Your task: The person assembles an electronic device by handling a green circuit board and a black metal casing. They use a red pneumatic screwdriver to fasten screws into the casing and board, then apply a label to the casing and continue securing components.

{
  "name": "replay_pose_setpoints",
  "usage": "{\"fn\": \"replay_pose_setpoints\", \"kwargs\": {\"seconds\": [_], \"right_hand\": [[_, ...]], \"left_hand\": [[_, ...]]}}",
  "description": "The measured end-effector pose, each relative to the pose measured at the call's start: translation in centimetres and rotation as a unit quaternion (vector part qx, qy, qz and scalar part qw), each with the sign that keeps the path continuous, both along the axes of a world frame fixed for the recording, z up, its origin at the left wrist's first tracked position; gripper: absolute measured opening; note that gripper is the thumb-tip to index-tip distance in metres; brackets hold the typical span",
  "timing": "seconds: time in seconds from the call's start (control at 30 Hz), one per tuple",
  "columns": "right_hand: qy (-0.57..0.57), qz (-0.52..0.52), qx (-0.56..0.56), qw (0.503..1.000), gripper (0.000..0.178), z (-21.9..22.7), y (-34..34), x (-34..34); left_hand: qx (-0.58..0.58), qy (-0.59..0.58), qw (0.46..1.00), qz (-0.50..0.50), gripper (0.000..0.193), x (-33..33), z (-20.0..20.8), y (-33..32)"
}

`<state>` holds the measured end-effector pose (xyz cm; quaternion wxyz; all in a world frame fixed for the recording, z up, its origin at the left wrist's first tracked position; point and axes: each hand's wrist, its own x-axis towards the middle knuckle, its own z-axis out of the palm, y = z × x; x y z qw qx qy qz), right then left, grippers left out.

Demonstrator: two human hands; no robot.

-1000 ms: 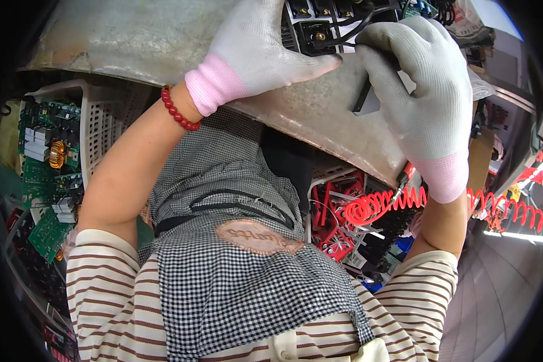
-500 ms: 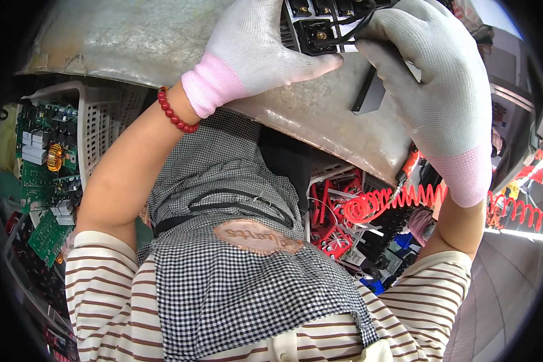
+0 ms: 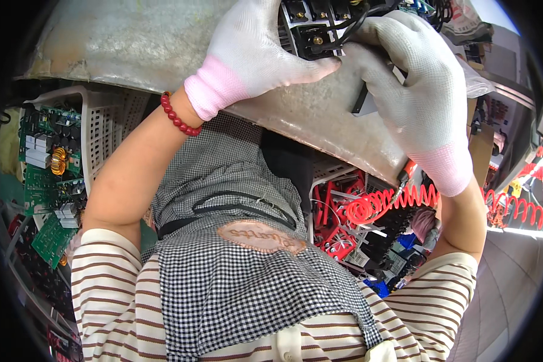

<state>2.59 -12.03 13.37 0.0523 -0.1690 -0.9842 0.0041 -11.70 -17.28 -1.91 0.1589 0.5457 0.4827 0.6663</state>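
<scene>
At the top of the head view is a black electrical unit (image 3: 312,40) with a row of square terminals, screws and metal fins. My left hand (image 3: 256,51), in a white glove with a pink cuff, grips its left side. The thumb lies along the near edge, and the other fingers are partly cut off by the frame. Black cables (image 3: 357,25) loop from the terminals toward the right. My right hand (image 3: 413,84), gloved alike, has its fingers bent in a pinch at these cables, the tips partly hidden. Below that hand, a flat dark piece (image 3: 361,99) rests on the worn metal-topped table (image 3: 127,42).
A white plastic basket (image 3: 96,130) stands at the left beside green circuit boards (image 3: 45,187). Beneath the table's right edge are a coiled red air hose (image 3: 368,206) and a container of red and black parts (image 3: 335,241). A clear plastic bag (image 3: 475,81) lies farther right.
My right hand has shifted left and slightly down, staying at the cables. The terminal unit sits slightly lower in the picture, with my left hand still on it.
</scene>
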Motion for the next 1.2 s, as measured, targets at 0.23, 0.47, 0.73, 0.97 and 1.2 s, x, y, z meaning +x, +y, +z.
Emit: {"fn": "replay_pose_setpoints", "kwargs": {"seconds": [0.23,0.47,0.73,0.97,1.2], "right_hand": [[0.036,0.027,0.033,0.998,0.016,-1.6,-0.3,0.5],[0.088,0.022,0.093,0.992,0.006,-3.0,0.1,0.1],[0.142,0.001,0.038,0.989,0.005,-3.9,0.7,0.5],[0.183,0.018,0.047,0.982,0.006,-5.0,0.2,0.7],[0.145,-0.008,0.034,0.989,0.014,-4.0,0.3,1.2]], "left_hand": [[-0.015,-0.028,0.999,-0.038,0.091,-0.3,0.0,-0.3],[-0.109,-0.107,0.986,-0.059,0.083,0.1,0.8,-0.2],[-0.092,-0.127,0.985,-0.075,0.083,-0.2,1.1,0.0],[-0.079,-0.143,0.983,-0.086,0.081,0.0,0.9,-0.2],[-0.093,-0.024,0.995,-0.033,0.082,-0.3,1.4,-0.3]]}}
